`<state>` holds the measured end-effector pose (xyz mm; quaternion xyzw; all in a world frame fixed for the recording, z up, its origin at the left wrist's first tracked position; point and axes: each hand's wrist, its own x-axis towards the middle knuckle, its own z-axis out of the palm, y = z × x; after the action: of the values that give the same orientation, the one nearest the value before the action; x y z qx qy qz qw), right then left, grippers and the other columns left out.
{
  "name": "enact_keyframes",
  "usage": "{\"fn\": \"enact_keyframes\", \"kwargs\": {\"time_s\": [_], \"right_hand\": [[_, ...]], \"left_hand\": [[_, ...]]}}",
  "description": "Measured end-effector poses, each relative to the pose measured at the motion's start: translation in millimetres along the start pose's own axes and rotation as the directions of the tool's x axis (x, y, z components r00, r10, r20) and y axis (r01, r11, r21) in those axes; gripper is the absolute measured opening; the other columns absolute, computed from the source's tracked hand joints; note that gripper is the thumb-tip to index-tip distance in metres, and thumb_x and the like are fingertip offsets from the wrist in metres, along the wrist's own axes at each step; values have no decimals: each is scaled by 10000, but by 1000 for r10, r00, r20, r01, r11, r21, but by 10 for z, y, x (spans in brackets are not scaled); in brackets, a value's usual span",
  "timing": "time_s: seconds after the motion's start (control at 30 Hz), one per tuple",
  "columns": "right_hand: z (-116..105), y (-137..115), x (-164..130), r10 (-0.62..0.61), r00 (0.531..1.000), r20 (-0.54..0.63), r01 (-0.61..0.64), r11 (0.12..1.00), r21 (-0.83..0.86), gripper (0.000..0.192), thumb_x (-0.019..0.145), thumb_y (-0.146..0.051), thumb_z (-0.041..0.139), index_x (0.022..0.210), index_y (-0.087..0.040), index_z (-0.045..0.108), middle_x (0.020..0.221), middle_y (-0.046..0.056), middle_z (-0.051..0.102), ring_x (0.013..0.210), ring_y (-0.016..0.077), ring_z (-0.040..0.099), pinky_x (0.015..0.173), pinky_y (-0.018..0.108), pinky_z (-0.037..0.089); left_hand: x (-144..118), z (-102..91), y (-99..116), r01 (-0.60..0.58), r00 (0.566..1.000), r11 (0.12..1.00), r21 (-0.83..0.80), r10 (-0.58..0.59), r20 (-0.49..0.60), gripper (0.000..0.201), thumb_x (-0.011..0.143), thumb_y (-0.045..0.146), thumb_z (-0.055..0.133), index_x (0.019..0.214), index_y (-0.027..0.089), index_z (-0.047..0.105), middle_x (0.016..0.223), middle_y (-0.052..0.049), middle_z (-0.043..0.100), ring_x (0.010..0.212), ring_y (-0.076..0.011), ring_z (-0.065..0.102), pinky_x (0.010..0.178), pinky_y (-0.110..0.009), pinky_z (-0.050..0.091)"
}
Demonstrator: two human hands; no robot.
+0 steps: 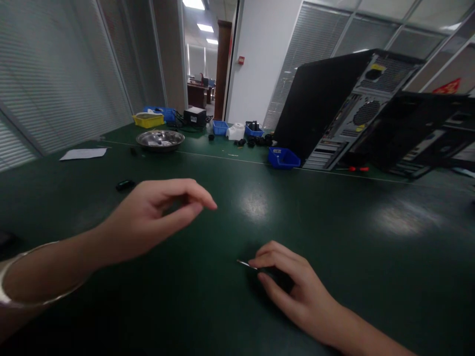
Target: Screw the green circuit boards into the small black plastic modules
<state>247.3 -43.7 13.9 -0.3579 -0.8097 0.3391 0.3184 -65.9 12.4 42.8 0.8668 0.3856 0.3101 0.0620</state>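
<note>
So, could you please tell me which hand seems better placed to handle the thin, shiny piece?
Probably the right hand: it is right at the thin, shiny piece, while the left hand is clearly farther from it.

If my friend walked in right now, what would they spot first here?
Probably the big black computer tower, at the back right of the green table. Next, maybe the left hand, front left, with a pale bracelet on its arm. The right hand, lower down and right of the middle, is at a thin shiny strip.
</note>
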Motion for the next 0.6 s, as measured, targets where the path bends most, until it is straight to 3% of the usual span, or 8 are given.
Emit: {"fn": "enact_keyframes", "kwargs": {"time_s": [0.07,0.13,0.2,0.33,0.4,0.5,0.6], "right_hand": [[-2,-12,2,4,1000,-5,-4,1000,1,238,928,-82,512,1095,-192,641,998,79,615,913,198,609,789,338,506],[-5,-19,-2,1,1000,-8,-1,1000,5,244,923,-81,517,1099,-192,646,994,80,615,909,198,608,787,339,506],[-7,-17,-11,-10,1000,-12,10,1000,9,254,917,-78,520,1103,-188,652,989,81,614,903,198,608,783,339,506],[-11,4,-25,-10,1000,-23,10,1000,13,255,900,-65,533,1099,-168,656,1000,89,615,911,197,609,796,339,509],[-13,11,-26,-2,1000,-24,3,1000,16,252,899,-66,537,1099,-163,656,1003,89,615,915,196,610,801,338,509],[-14,6,-24,0,1000,-23,0,1000,14,238,902,-72,539,1086,-161,661,995,88,615,909,196,610,799,338,508],[-12,-10,-22,-12,999,-34,12,1000,9,239,903,-72,536,1082,-164,665,983,88,615,894,196,610,781,334,508]], "left_hand": [[352,45,-106,36,996,994,104,-44,79,268,999,292,458,1126,147,645,1010,-76,673,860,-210,639,728,-323,551],[485,146,-270,42,988,970,238,-75,131,322,940,326,537,1180,130,625,1114,-127,630,984,-280,612,839,-426,533],[463,252,-443,53,983,958,283,-99,152,370,901,354,589,1183,117,630,1129,-160,606,992,-337,600,834,-511,519],[346,348,-603,43,969,962,271,-106,224,280,929,322,534,1071,124,672,1051,-150,597,831,-293,631,689,-443,551],[329,361,-529,12,961,973,233,-75,266,248,926,283,531,1080,143,667,1088,-133,590,846,-263,636,710,-405,559],[299,393,-251,-88,930,992,92,49,364,205,896,181,548,1059,219,666,1159,-69,595,991,-226,623,837,-338,543],[220,433,84,-208,842,951,-227,292,453,252,877,56,524,1020,220,652,1238,-58,594,1088,-211,591,912,-318,504]]}}
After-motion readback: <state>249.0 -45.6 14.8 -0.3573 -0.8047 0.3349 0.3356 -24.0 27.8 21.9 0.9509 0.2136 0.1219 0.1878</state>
